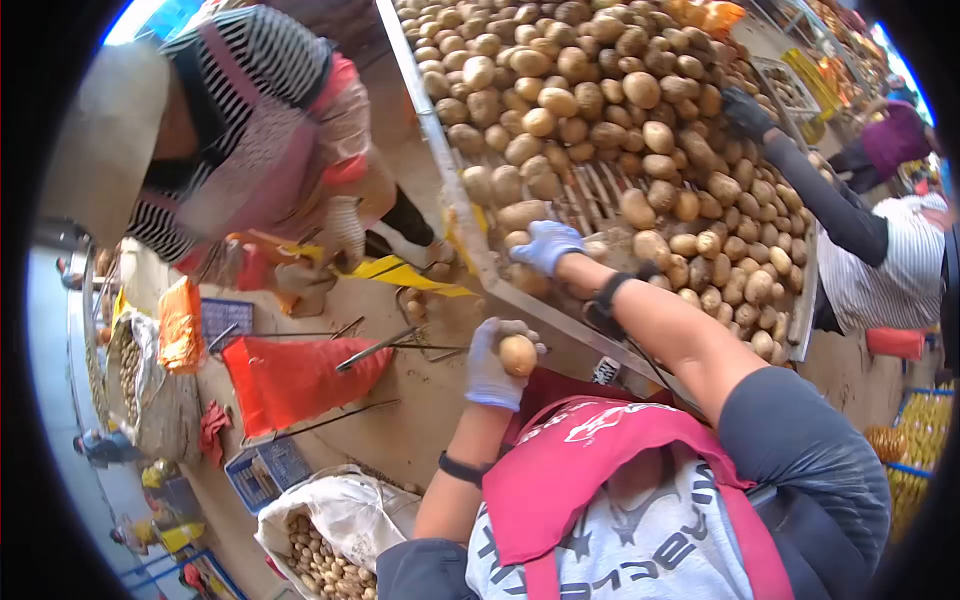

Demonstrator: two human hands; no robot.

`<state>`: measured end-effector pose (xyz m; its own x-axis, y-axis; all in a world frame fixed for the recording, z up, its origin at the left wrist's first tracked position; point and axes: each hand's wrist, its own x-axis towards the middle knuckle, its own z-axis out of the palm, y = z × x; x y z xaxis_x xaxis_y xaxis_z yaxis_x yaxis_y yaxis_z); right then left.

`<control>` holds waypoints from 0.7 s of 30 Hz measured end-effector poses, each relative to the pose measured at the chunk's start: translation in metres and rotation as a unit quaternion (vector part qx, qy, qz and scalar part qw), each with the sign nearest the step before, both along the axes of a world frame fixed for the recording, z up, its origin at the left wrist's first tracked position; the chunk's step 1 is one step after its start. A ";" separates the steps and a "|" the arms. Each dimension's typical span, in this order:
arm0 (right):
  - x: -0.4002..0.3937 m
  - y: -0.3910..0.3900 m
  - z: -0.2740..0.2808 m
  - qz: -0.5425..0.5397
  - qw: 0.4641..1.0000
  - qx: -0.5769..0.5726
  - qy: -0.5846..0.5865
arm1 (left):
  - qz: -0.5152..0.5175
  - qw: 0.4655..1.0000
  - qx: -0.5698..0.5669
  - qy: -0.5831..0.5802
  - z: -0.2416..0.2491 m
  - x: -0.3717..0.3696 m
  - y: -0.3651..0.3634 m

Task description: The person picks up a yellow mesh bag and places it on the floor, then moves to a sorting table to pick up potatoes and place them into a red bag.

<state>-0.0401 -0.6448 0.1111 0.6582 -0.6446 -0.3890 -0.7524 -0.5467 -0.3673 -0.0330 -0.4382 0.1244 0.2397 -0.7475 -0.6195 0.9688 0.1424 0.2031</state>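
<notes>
My left hand (492, 368), in a pale glove, is closed around a single potato (518, 354) just off the near edge of the sorting table (447, 170). My right hand (546, 245), in a pale blue glove, reaches over that edge and rests on the potatoes (600, 110) piled across the slatted table top. Whether it grips one I cannot tell. Both wrists carry a black band.
A person in a striped top and pink apron (262, 130) bends over at upper left. Another person's black-gloved hand (746, 110) reaches onto the pile from the right. On the floor lie a red mesh bag (300, 378), a blue crate (262, 468) and a white sack of potatoes (325, 535).
</notes>
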 end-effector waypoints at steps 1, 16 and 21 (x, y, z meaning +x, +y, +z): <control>-0.005 0.005 0.009 -0.012 0.998 0.007 -0.062 | -0.012 1.000 -0.010 -0.023 -0.004 0.010 0.011; -0.052 0.071 0.046 0.169 0.956 0.086 -0.224 | 0.498 0.837 0.147 -0.170 0.042 0.270 0.296; -0.067 0.064 0.062 0.118 0.984 -0.129 -0.023 | 0.376 0.815 0.413 -0.153 0.010 0.383 0.374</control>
<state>-0.1070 -0.5803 0.1729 0.8150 -0.5442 -0.1989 -0.5784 -0.7842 -0.2245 0.3500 -0.0643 0.1343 0.6754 0.3233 -0.6628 0.5569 0.3655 0.7458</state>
